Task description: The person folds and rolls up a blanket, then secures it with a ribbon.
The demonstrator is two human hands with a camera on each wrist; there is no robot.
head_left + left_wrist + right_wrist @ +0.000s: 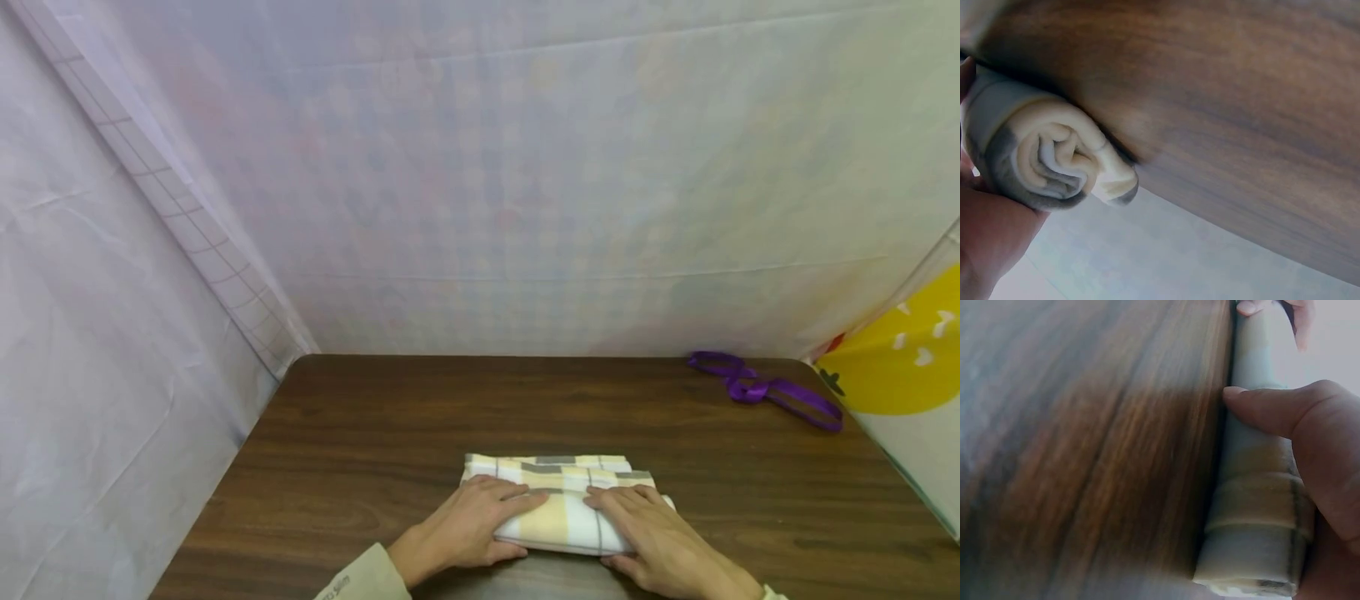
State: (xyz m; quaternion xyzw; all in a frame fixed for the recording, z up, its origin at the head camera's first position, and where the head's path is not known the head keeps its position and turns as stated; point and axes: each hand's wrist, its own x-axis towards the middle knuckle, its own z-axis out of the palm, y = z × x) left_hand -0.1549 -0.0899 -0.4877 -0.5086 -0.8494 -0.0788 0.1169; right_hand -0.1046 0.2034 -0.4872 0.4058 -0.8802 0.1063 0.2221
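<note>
A yellow, white and grey checked towel [544, 517] lies partly rolled near the table's front, with a short flat flap on its far side. My left hand [480, 521] grips the left part of the roll, fingers over the top and thumb on the near side. On the right part, my right hand [663, 533] holds it the same way. In the left wrist view, the end of the towel [1060, 156] shows a spiral of layers with a loose tail. Along the near side of the roll, the right thumb [1266, 407] presses in the right wrist view.
A purple ribbon [750, 390] lies looped at the back right of the dark wooden table [360, 425]. White sheeting [525, 208] hangs behind the table, and more sheeting [97, 375] stands along its left side. A yellow printed shape [900, 358] shows on the right-hand sheet.
</note>
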